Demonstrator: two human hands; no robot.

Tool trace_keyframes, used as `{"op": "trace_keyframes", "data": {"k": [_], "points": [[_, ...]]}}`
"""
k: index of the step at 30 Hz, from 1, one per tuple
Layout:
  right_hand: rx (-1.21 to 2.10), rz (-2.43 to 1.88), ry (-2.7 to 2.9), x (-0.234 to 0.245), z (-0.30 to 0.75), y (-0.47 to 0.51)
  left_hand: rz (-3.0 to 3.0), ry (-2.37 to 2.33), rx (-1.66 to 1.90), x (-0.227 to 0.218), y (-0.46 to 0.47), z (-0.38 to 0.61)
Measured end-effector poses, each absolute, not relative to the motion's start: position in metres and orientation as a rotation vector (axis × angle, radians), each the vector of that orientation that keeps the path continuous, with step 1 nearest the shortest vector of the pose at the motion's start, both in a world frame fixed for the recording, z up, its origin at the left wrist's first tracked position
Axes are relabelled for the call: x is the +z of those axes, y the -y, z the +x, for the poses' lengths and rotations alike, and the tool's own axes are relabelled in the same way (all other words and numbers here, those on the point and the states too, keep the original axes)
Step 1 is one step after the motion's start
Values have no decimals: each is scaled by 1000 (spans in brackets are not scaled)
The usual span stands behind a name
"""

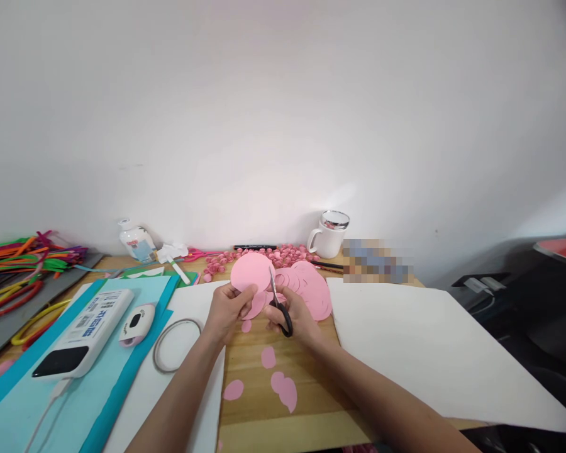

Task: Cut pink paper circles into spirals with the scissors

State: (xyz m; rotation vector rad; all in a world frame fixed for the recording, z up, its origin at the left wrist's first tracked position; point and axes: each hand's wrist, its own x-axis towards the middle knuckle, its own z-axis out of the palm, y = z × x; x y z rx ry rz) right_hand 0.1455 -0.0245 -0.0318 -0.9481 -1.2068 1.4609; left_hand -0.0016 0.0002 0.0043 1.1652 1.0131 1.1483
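My left hand (229,308) pinches a round pink paper disc (251,270) by its lower edge, thumb on top. In my right hand (296,313) are scissors (285,321) with black handles, my fingers in the loops. Their blades point up and lie along the disc's right edge; whether they bite into the paper I cannot tell. Behind my right hand a pile of overlapping pink paper circles (317,292) rests on the table. Several small pink paper pieces (268,357) lie on the wood below my hands.
Many small pink rolled pieces (287,255) lie along the wall beside a white mug (331,234). To the left are a power bank (85,333) with a cable, a tape ring (156,352), a white bottle (138,242) and coloured pipe cleaners (33,258). White sheets (419,340) flank the work area.
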Motion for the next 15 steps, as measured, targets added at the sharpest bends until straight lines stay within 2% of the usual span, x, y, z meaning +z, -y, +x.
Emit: {"op": "trace_keyframes", "data": {"k": [9,15], "points": [[1539,-1000,1240,-33,141,27,1134,-1010,1166,5,1,0],[1444,-971,1294,-31,145,26,1148,-1066,1098,5,1,0]]}}
